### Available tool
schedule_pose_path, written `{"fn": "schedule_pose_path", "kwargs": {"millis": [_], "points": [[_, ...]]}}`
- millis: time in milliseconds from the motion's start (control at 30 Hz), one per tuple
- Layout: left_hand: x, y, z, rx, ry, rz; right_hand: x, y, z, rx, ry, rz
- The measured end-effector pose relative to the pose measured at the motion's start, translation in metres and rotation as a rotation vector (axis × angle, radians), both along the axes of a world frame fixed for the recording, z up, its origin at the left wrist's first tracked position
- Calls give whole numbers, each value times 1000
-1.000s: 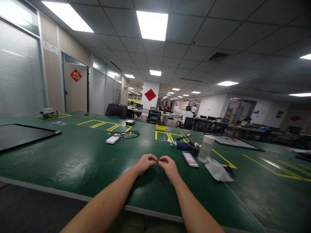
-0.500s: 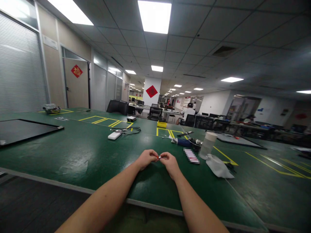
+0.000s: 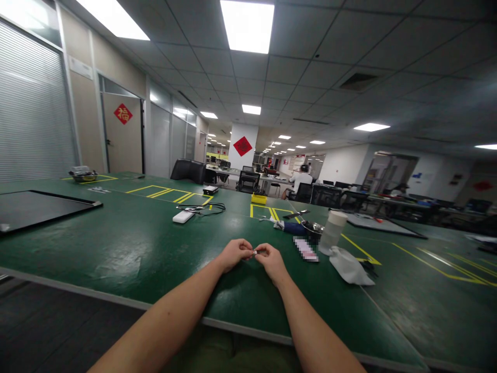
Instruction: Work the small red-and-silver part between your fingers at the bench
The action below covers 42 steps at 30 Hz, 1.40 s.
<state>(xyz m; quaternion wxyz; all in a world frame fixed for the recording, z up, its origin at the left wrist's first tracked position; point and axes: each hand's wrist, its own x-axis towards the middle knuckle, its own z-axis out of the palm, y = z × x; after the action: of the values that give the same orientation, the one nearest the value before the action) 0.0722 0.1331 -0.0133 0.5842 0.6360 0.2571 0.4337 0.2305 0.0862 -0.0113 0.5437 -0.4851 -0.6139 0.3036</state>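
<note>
My left hand [image 3: 235,254] and my right hand [image 3: 271,261] meet at the fingertips above the green table [image 3: 147,259]. Both are closed in a pinch on one tiny whitish object [image 3: 255,252] between them. It is too small for me to name, and the fingers cover most of it. Just right of my right hand lies a phone-shaped pink-and-white thing [image 3: 306,249], blurred by pixelation. Both forearms reach in over the table's near edge.
Right of my hands stand a frosted bottle [image 3: 333,231], a white pouch [image 3: 348,266] and a metal bowl [image 3: 312,228]. Farther off are a white power strip [image 3: 184,216] with a black cable and a yellow box [image 3: 259,198]. A dark panel [image 3: 42,210] lies left. People sit in the background.
Red showed at the tiny object between the fingertips earlier; now only a whitish bit is visible. The hands and arms are in almost the same place.
</note>
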Motion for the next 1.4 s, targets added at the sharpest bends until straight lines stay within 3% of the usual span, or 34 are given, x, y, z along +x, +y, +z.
{"fn": "schedule_pose_path", "kwargs": {"millis": [567,1400], "points": [[1,5,-7,31,26,-48,5,0,-3,2,-51,23],[-1,-3,2,162,202,11,2,0,0,-62,-64,14]]}}
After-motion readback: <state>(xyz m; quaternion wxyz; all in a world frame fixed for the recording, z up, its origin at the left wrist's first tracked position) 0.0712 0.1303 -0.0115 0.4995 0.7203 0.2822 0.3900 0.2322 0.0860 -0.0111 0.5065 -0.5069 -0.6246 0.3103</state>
